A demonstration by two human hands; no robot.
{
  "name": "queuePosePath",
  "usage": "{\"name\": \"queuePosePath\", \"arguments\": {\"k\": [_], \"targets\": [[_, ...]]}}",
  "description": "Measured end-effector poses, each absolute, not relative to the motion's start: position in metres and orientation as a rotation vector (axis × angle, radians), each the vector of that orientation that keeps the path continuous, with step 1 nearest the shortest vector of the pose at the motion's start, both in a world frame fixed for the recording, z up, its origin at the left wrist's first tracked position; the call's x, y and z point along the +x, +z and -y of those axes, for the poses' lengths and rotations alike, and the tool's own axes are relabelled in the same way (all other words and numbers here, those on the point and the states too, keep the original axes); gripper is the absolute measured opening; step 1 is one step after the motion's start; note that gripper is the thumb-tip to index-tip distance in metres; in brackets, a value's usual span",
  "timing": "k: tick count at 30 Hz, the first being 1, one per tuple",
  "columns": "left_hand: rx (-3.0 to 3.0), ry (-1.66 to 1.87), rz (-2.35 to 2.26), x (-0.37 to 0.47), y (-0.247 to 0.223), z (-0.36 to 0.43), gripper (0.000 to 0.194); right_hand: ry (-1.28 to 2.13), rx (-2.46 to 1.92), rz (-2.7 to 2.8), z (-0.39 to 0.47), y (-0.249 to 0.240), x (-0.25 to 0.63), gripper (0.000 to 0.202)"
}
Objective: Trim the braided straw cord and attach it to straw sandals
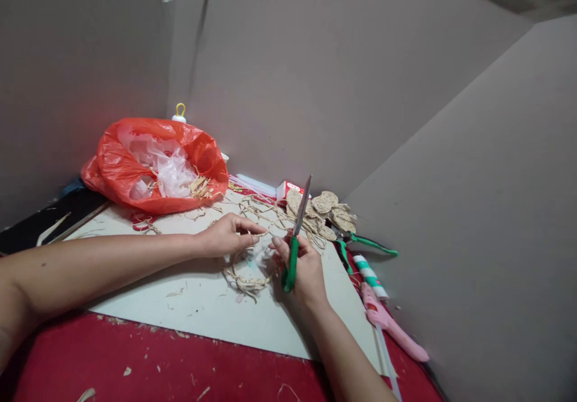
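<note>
In my right hand (305,270) is a pair of scissors (293,264) with green handles, its blades pointing up and away from me. The thumb and fingertips of that hand also reach toward a thin strand of braided straw cord (252,283). My left hand (229,235) pinches the same cord between thumb and fingers, just left of the scissors. Below both hands the cord hangs in a loop over the white board (189,309). More loose cord (259,207) lies behind the hands.
A red plastic bag (112,173) with clear plastic and straw stands at the back left. Coiled straw pieces (325,202) lie at the back right, near green-handled pliers (372,244), a striped roll (370,277) and a pink glue gun (396,330). Grey walls (288,89) enclose the table.
</note>
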State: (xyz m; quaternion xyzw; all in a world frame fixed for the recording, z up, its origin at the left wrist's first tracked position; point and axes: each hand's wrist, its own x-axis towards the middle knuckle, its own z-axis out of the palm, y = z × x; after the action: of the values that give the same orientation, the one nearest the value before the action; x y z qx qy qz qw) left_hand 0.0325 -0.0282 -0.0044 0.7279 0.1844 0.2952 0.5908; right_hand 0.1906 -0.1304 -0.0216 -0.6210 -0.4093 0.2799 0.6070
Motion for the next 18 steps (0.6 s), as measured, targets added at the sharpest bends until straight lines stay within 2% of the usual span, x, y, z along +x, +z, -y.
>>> {"name": "queuePosePath", "arguments": {"k": [6, 9, 13, 18], "targets": [[1.914, 0.675, -0.288, 0.030, -0.008, 0.046, 0.021, 0.685, -1.390, 0.863, 0.132, -0.018, 0.179, 0.034], [1.742, 0.566, -0.327, 0.032, -0.008, 0.044, 0.021, 0.632, -1.348, 0.862, 0.132, -0.014, 0.181, 0.032], [1.386, 0.238, -0.302, 0.032, -0.007, 0.040, 0.023, 0.545, -1.328, 0.852, 0.133, -0.007, 0.180, 0.033], [1.178, 0.015, -0.245, 0.029, -0.003, 0.040, 0.030, 0.608, -1.242, 0.888, 0.135, -0.006, 0.173, 0.034]]}}
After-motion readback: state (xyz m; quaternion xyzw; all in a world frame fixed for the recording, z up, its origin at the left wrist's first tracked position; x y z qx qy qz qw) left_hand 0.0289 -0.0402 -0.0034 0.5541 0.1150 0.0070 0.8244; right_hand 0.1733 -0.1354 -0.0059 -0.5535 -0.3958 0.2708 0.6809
